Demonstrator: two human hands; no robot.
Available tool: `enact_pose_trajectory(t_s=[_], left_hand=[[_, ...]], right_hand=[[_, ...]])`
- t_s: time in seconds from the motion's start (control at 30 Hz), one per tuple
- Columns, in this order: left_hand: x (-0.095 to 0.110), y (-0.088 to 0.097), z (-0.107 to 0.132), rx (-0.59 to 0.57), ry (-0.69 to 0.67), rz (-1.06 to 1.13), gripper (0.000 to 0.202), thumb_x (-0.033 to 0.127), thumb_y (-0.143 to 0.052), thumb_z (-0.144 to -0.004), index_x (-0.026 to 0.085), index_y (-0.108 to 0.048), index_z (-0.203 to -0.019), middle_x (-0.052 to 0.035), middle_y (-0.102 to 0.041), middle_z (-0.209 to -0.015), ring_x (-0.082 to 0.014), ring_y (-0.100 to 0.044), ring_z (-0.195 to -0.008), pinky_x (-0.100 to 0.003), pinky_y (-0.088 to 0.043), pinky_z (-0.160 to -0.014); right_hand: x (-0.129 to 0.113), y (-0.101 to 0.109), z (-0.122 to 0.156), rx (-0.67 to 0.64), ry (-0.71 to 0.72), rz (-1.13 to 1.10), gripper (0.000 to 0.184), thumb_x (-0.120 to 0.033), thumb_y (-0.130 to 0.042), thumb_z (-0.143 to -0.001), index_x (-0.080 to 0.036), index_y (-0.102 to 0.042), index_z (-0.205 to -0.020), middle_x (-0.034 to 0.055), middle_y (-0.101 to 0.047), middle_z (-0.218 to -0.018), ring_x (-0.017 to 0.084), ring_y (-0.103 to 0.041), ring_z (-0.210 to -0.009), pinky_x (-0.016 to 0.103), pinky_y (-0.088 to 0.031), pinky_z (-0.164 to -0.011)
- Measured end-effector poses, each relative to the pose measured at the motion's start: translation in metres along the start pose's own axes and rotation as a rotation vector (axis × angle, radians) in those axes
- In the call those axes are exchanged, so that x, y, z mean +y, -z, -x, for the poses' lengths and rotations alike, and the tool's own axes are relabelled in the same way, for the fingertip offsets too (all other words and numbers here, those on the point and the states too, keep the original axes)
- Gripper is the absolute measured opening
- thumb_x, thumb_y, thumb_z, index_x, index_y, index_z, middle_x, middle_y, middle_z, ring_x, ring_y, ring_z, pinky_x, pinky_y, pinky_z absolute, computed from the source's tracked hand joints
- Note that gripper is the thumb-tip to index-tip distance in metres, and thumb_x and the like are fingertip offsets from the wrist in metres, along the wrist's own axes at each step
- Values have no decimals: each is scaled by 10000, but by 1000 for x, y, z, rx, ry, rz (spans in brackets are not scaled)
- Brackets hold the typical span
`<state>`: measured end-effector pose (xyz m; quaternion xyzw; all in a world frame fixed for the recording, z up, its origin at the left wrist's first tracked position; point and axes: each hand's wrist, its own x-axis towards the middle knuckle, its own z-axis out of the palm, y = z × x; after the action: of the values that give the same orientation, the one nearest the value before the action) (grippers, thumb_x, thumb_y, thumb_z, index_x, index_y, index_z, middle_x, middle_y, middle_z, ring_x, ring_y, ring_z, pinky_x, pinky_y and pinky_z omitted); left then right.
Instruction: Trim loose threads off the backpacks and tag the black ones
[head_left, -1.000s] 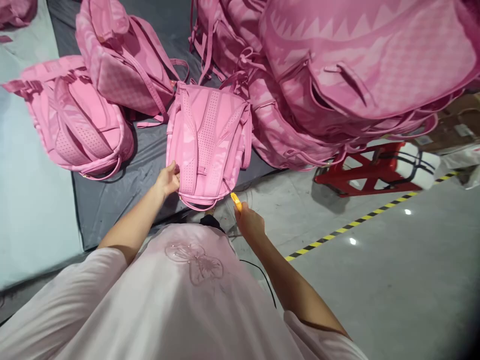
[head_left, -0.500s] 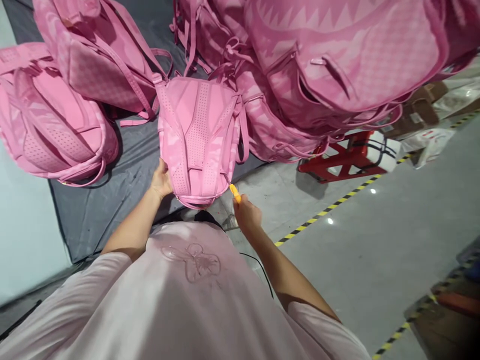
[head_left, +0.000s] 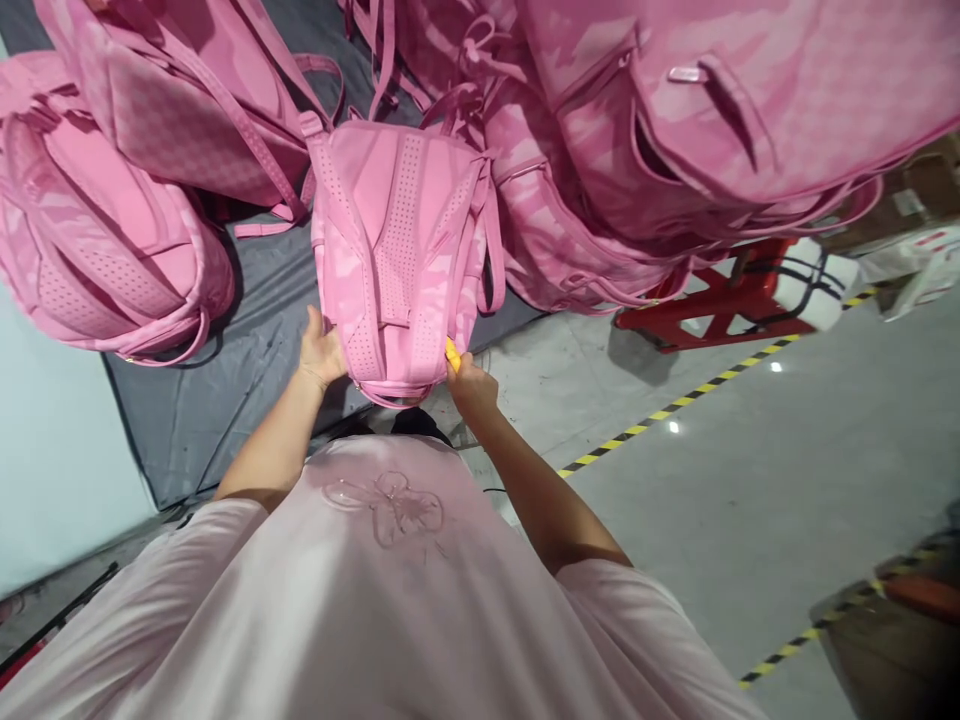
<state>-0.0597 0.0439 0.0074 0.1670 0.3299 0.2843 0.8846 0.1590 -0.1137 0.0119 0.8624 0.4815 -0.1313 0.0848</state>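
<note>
A pink backpack [head_left: 401, 240] lies back-side up on a dark grey sheet [head_left: 247, 350], its perforated straps facing me. My left hand [head_left: 321, 350] grips its lower left corner, fingers closed on the fabric. At the bag's lower right corner, my right hand [head_left: 471, 380] is closed around a small yellow tool [head_left: 452, 354], whose tip touches the bag's edge.
More pink backpacks surround it: one at the left [head_left: 97, 250], one behind [head_left: 187, 110], a large pile at the right [head_left: 675, 130]. A red stand [head_left: 712, 310] sits under the pile. Grey concrete floor with yellow-black tape [head_left: 675, 410] spreads to the right.
My right hand with the yellow tool moved left and up until it reached the bag's lower right corner. The left hand kept its grip. The view shifted slightly.
</note>
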Motion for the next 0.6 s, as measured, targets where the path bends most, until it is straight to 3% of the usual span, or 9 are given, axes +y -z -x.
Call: enact_pose_trajectory(t_s=[0.2, 0.37, 0.5, 0.6], left_hand=[[3, -1, 6, 20, -70, 24, 992, 897, -248, -766, 123, -559, -1302, -174, -640, -1241, -350, -466, -1346, -525, -429, -1065], [2, 0, 0, -151, -82, 13, 1013, 905, -264, -752, 106, -559, -1300, -179, -632, -1267, -342, -489, -1328, -512, -416, -1086], [4, -1, 6, -211, -156, -21, 975, 891, -334, -751, 114, -562, -1294, -180, -650, -1241, -335, -518, -1302, -512, -421, -1084], [3, -6, 8, -186, -215, -50, 900, 848, -388, -778, 119, -570, -1274, -176, -674, -1188, -317, -561, -1257, -500, -444, -1063]], right_hand=[[5, 3, 33, -40, -65, -18, 336, -425, -312, -1037, -143, -468, -1131, 105, -707, -858, 207, -679, -790, 267, -297, -582], [6, 12, 48, -41, -132, -31, 334, -425, -343, -1033, -137, -489, -1114, 125, -705, -916, 215, -684, -834, 265, -281, -578], [14, 17, 112, -113, -186, -130, 292, -421, -368, -1026, -162, -489, -1088, 81, -697, -835, 206, -674, -759, 267, -233, -541], [7, 6, 154, -242, -176, -187, 273, -416, -400, -1013, -173, -498, -1090, 62, -694, -801, 200, -673, -726, 262, -239, -527]])
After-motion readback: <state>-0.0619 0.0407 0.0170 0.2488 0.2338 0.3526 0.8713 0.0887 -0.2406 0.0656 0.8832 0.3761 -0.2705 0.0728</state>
